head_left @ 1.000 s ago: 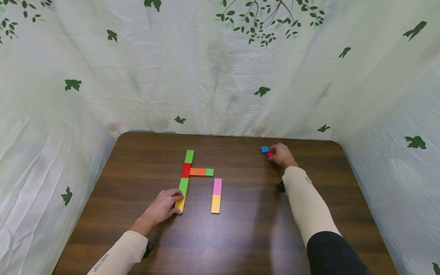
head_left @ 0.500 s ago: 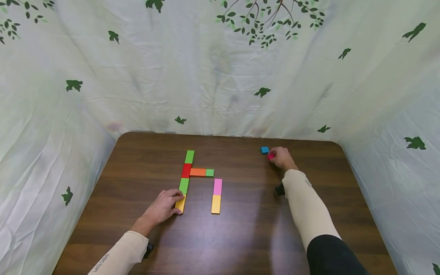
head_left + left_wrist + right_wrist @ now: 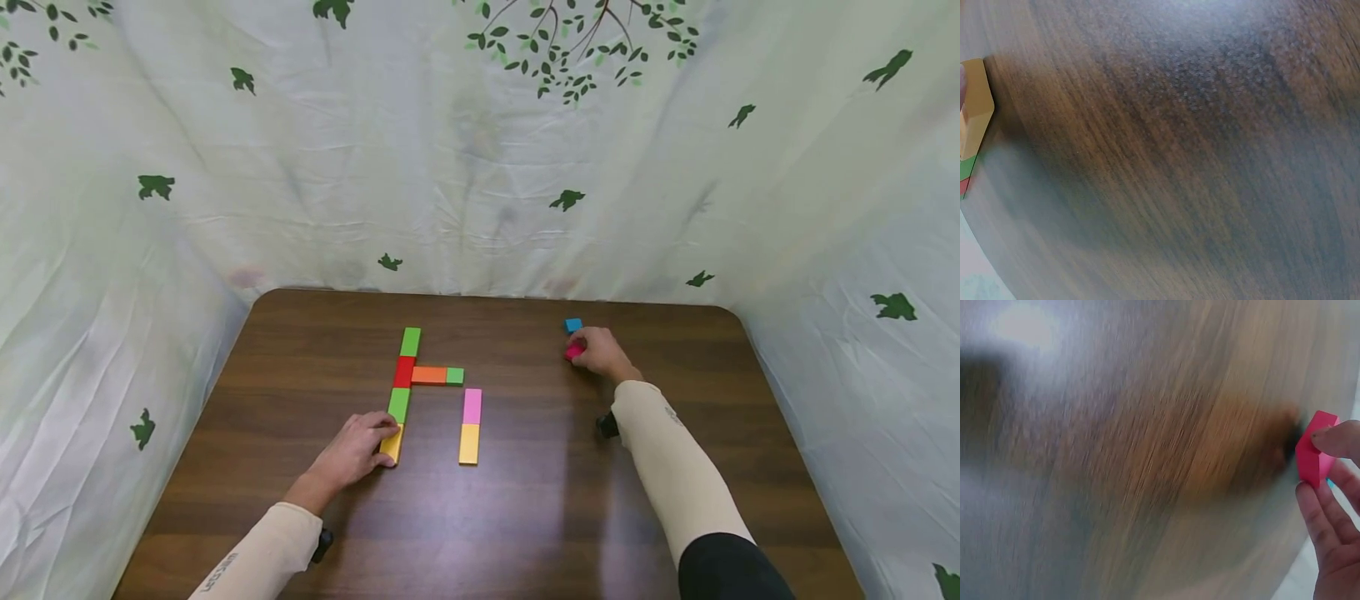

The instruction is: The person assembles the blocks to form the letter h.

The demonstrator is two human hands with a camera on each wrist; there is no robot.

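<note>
In the head view my right hand (image 3: 600, 352) pinches a small crimson block (image 3: 573, 352) between thumb and fingers. The right wrist view shows the crimson block (image 3: 1317, 450) clear of the tabletop, with the thumb on one face. Just beyond that hand lies a small blue block (image 3: 573, 326). My left hand (image 3: 358, 446) holds a yellow block (image 3: 392, 447) by its ends at the near end of a row. That row continues away from me with a green block (image 3: 399, 406), a red block (image 3: 403, 372) and another green block (image 3: 410, 342).
From the red block an orange block (image 3: 429, 376) and a small green block (image 3: 455, 377) branch rightward. Apart from them lie a pink block (image 3: 472, 406) and a second yellow block (image 3: 468, 444), end to end. A cloth curtain (image 3: 450, 167) surrounds the brown table (image 3: 525, 533).
My right hand has drawn the crimson block away from the blue block, toward me and slightly left. The left hand keeps its place on the yellow block.
</note>
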